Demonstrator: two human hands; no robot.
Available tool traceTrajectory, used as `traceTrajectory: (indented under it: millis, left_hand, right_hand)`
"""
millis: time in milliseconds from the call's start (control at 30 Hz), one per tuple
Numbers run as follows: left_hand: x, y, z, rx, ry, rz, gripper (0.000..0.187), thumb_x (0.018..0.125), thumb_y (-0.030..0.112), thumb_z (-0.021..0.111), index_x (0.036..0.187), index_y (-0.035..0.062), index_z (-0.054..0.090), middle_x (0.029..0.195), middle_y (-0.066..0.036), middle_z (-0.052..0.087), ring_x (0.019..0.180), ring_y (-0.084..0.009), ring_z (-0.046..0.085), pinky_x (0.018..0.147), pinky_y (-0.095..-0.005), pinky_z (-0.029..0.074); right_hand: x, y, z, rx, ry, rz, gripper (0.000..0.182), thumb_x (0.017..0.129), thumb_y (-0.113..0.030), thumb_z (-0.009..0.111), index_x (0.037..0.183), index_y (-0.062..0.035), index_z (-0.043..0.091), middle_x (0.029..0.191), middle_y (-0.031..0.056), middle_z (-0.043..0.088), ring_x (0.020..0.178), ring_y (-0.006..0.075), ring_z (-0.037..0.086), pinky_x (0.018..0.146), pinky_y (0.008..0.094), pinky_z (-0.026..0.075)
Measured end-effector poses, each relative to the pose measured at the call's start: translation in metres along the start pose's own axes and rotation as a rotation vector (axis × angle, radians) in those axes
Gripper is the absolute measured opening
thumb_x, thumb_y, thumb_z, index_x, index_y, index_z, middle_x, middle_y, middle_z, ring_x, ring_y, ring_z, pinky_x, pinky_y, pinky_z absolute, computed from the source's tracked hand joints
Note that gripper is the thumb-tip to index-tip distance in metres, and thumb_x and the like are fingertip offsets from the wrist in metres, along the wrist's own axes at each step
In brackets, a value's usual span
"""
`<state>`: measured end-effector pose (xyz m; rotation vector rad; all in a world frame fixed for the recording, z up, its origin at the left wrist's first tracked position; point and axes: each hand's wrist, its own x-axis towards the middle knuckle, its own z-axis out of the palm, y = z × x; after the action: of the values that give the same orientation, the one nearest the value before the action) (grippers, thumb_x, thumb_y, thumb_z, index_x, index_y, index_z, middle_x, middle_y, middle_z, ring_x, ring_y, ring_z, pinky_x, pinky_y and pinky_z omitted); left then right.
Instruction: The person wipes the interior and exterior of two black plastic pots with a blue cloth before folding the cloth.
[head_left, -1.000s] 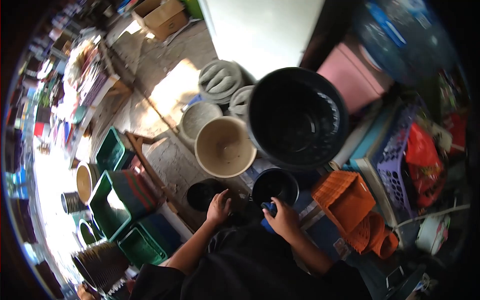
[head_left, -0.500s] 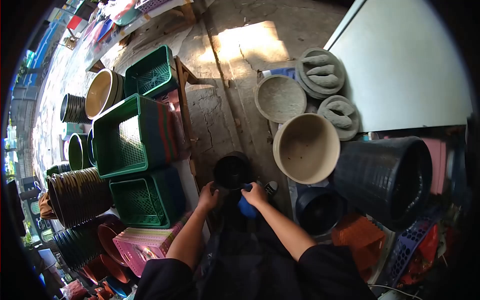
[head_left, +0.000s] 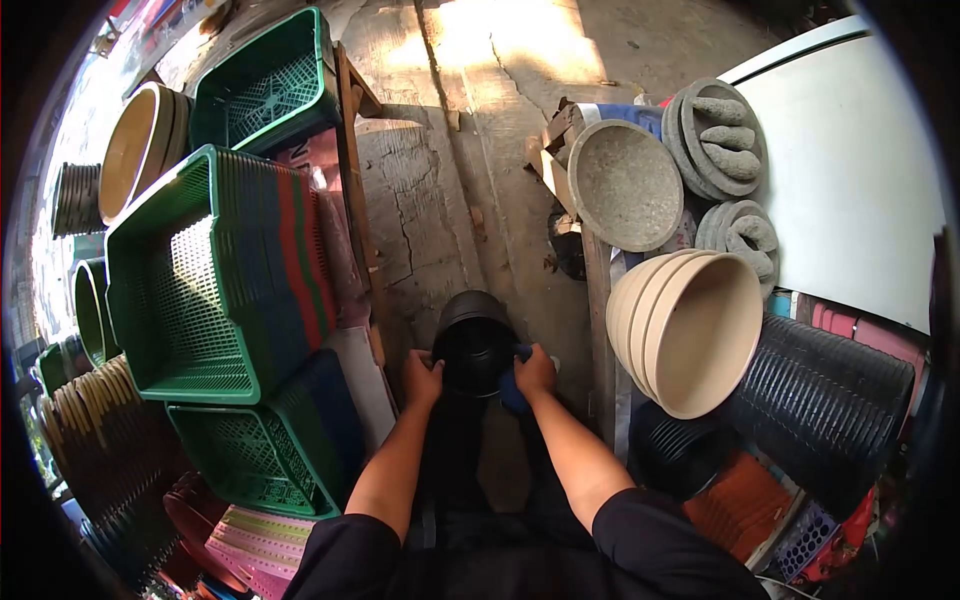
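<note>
Between my two hands is a round black pot (head_left: 474,352), its opening turned up toward me, low over the concrete floor. My left hand (head_left: 423,379) is closed on the pot's left rim. On the right rim, my right hand (head_left: 534,371) grips it with the fingers partly hidden. Something blue (head_left: 513,394) shows just beside and below my right hand; I cannot make out what it is. Whether more pots are nested under the black one is hard to tell.
Stacked green baskets (head_left: 185,285) stand on the left, with pink baskets (head_left: 262,545) below them. To the right are cream pots (head_left: 705,335), a grey stone bowl (head_left: 626,186), stone mortars (head_left: 712,140) and ribbed black pots (head_left: 820,410). Cracked concrete floor (head_left: 440,215) runs between the two sides.
The view has shifted forward and closer, so both side stacks look larger. The black pot appears bigger and tilted more toward me, still between both hands.
</note>
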<state>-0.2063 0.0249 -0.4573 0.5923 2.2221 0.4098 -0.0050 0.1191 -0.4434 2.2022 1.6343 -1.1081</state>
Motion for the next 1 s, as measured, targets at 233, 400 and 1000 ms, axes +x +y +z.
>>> traceTrajectory:
  millis: [233,400,1000]
  left_hand:
    - [0.018,-0.016,0.007,0.0,0.0,0.005,0.026,0.078,0.014,0.076,0.093,0.0021,0.059,0.088,-0.013,0.064,0.083,-0.0295,0.064,0.076,-0.0392,0.049]
    - [0.019,-0.022,0.01,-0.009,0.007,0.049,0.024,0.078,0.015,0.074,0.093,0.0017,0.061,0.087,-0.016,0.064,0.085,-0.0323,0.064,0.078,-0.0417,0.05]
    - [-0.117,0.071,-0.116,-0.59,-0.348,0.263,0.076,0.085,0.042,0.073,0.144,0.0093,0.037,0.14,-0.014,0.044,0.132,-0.0252,0.041,0.109,-0.039,0.032]
  right_hand:
    - [0.007,0.009,0.012,0.021,-0.037,-0.042,0.035,0.078,-0.018,0.073,0.107,-0.0063,0.06,0.103,0.0192,0.067,0.102,0.039,0.063,0.086,0.0463,0.049]
    - [0.003,0.006,0.013,0.067,-0.01,-0.098,0.043,0.076,-0.016,0.074,0.115,-0.0062,0.058,0.107,0.0196,0.066,0.105,0.0396,0.062,0.088,0.0456,0.049]
    - [-0.136,-0.004,-0.178,0.395,0.247,-0.688,0.031,0.076,-0.016,0.071,0.103,-0.006,0.063,0.094,0.018,0.065,0.089,0.04,0.063,0.077,0.0466,0.051]
